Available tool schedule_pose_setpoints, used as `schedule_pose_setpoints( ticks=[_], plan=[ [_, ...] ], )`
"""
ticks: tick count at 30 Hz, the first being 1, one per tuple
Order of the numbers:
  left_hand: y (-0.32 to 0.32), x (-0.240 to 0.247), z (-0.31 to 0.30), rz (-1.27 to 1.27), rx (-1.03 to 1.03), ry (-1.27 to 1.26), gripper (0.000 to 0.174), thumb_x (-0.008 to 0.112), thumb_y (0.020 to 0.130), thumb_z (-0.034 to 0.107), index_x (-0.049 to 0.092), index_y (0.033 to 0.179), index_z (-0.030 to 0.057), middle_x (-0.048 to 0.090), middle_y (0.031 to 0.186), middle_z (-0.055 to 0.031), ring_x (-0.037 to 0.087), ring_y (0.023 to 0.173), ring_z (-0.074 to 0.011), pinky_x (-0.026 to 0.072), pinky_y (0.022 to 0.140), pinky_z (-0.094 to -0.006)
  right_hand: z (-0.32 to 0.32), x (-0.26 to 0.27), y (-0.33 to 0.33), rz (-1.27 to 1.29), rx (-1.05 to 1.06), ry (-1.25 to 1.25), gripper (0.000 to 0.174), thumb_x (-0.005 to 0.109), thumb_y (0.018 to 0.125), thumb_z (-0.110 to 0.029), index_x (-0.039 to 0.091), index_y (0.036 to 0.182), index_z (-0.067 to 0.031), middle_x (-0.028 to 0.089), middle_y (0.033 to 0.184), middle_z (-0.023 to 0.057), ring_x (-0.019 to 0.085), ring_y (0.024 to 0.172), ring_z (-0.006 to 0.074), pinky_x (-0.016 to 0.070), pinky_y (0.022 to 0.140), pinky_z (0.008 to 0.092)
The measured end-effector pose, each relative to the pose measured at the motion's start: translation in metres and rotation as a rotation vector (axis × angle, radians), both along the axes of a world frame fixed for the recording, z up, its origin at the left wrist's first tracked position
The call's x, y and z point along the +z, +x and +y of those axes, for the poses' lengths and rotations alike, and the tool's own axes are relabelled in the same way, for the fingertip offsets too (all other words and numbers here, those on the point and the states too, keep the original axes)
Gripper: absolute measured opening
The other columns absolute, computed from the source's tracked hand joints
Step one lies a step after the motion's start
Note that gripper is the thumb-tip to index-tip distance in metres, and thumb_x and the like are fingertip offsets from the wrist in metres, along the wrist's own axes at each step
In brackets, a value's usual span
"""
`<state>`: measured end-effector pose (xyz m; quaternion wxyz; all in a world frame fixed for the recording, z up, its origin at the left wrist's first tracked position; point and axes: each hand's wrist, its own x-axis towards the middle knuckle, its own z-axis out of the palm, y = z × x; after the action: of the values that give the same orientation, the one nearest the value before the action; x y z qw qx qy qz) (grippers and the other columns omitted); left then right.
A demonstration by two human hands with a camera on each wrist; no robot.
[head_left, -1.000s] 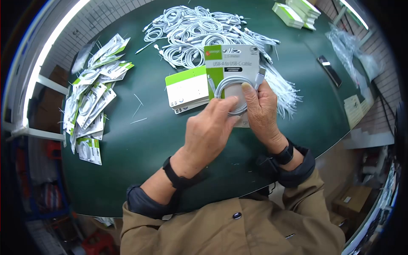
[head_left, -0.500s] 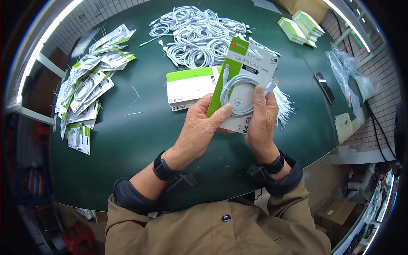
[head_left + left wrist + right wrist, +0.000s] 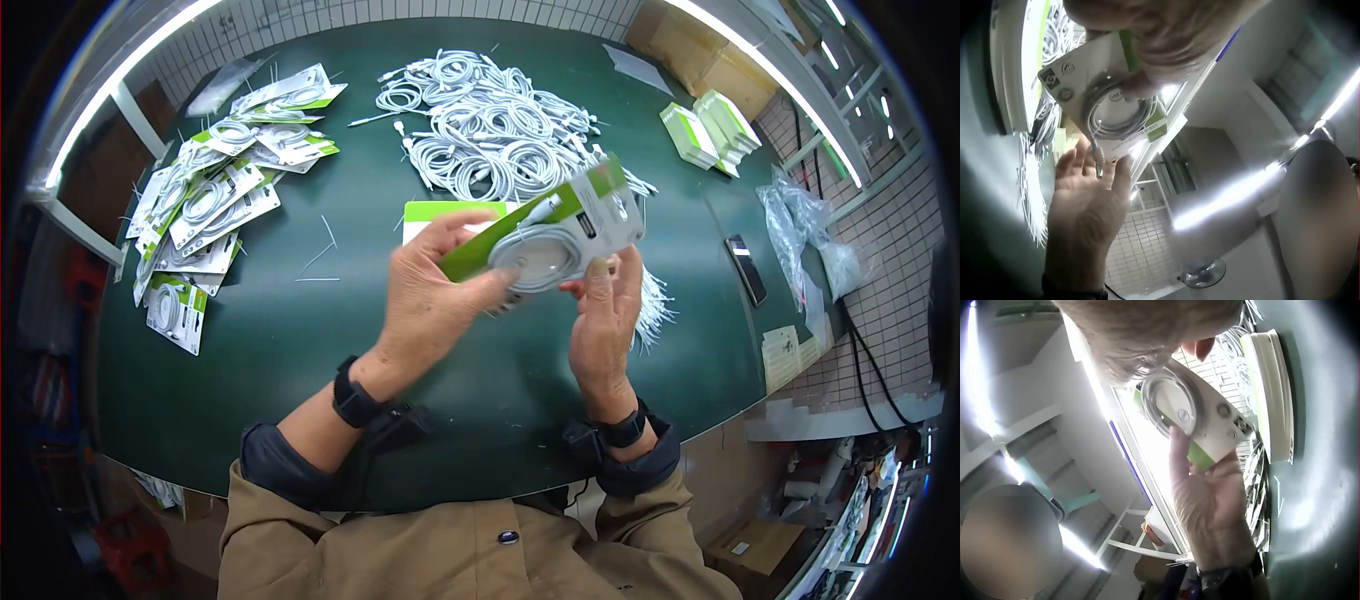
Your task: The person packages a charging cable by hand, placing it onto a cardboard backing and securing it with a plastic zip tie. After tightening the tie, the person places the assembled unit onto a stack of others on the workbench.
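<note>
We saw the left hand (image 3: 425, 290) clamped on a cable card (image 3: 545, 235) – thumb on top, fingers curled under its green edge – and holding it tilted above the green table (image 3: 330, 340), just on the near side of the pile of loose cables (image 3: 490, 140). The right hand (image 3: 600, 325) was open, its fingers nearly straight, their tips touching the card's lower edge; the two hands were close together at the card but did not meet. The card was flat, stiff, white with a green band, and a round coil of white cable lay on its face, with one plug hanging free in the left wrist view. A stack of blank cards (image 3: 440, 212) lay flat on the near side of the pile – finished packs (image 3: 210, 205) were spread well to the pile's left, and more card stacks (image 3: 710, 130) stood to its right.
</note>
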<state>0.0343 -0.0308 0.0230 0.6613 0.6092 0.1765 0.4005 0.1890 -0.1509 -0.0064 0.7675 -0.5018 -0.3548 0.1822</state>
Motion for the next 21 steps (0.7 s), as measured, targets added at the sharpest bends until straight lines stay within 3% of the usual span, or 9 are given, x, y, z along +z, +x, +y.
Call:
schedule_pose_setpoints(
  ticks=[5,6,9,10,13,14,17,21],
  plan=[
    [-0.019,0.031,0.018,0.091,0.216,0.321,0.074,0.083,0.078,-0.002,0.053,0.144,0.0019,0.076,0.108,-0.0136,0.074,0.099,-0.0184,0.0606,0.087,-0.0328,-0.001,0.013,0.015,-0.265,-0.307,0.076,0.055,0.067,0.102,-0.013,0.039,0.148,-0.0002,0.049,0.144,0.0132,0.049,0.129,0.0194,0.0469,0.101,0.0352],
    [-0.02,0.034,0.017,0.087,0.204,0.349,0.074,0.083,0.077,-0.001,0.053,0.145,0.0024,0.076,0.108,-0.0139,0.075,0.1,-0.019,0.0605,0.088,-0.0329,-0.001,0.017,0.013,-0.327,-0.338,0.066,0.055,0.072,0.098,-0.012,0.044,0.144,0.0008,0.056,0.139,0.0142,0.054,0.125,0.0238,0.0466,0.101,0.0384],
    [-0.021,0.033,0.019,0.123,0.179,0.565,0.076,0.082,0.077,-0.001,0.052,0.146,0.0051,0.077,0.108,-0.0157,0.076,0.1,-0.0223,0.0604,0.089,-0.0339,-0.005,0.033,0.005,-0.861,-0.311,-0.013,0.055,0.078,0.092,-0.01,0.051,0.138,0.0021,0.061,0.132,0.0167,0.057,0.122,0.0286,0.0473,0.1,0.0402],
    [-0.021,0.032,0.02,0.144,0.172,0.66,0.077,0.081,0.077,-0.001,0.052,0.147,0.0063,0.077,0.108,-0.0164,0.076,0.1,-0.0237,0.0604,0.089,-0.0344,-0.002,0.045,-0.002,-0.99,-0.299,-0.005,0.054,0.084,0.083,-0.007,0.058,0.13,0.0005,0.068,0.122,0.0173,0.063,0.112,0.0325,0.0503,0.095,0.0423],
    [-0.026,0.041,0.015,0.338,-0.017,0.692,0.079,0.081,0.076,0.0,0.052,0.148,0.0103,0.076,0.112,-0.0183,0.076,0.104,-0.0279,0.0601,0.09,-0.0375,0.001,0.049,-0.01,-1.109,-0.03,-0.084,0.056,0.086,0.079,-0.005,0.061,0.129,-0.0014,0.07,0.117,0.0153,0.066,0.105,0.0329,0.053,0.09,0.0442],
    [-0.023,0.038,0.017,0.287,0.003,0.801,0.079,0.083,0.074,0.002,0.053,0.147,0.0118,0.075,0.113,-0.0184,0.076,0.102,-0.0311,0.0602,0.087,-0.0401,0.0,0.048,-0.016,-1.024,0.035,-0.171,0.055,0.086,0.078,-0.003,0.063,0.128,-0.002,0.071,0.113,0.0155,0.069,0.1,0.0344,0.0553,0.088,0.0422],
    [-0.023,0.037,0.025,0.278,-0.005,0.867,0.081,0.086,0.072,0.005,0.054,0.147,0.0114,0.074,0.113,-0.0148,0.074,0.098,-0.0279,0.0599,0.083,-0.0391,-0.001,0.038,-0.015,-0.799,0.097,-0.248,0.053,0.083,0.081,0.001,0.062,0.13,-0.0002,0.071,0.116,0.0148,0.071,0.103,0.0279,0.0571,0.091,0.0381],
    [-0.019,0.029,0.026,0.237,0.259,0.89,0.082,0.09,0.071,0.009,0.055,0.146,0.0092,0.072,0.11,-0.0107,0.071,0.092,-0.0229,0.0586,0.082,-0.0357,0.002,0.028,-0.012,-0.243,0.217,-0.091,0.053,0.078,0.087,0.007,0.057,0.135,0.0035,0.07,0.118,0.0146,0.07,0.108,0.0199,0.0576,0.097,0.0341]
  ],
)
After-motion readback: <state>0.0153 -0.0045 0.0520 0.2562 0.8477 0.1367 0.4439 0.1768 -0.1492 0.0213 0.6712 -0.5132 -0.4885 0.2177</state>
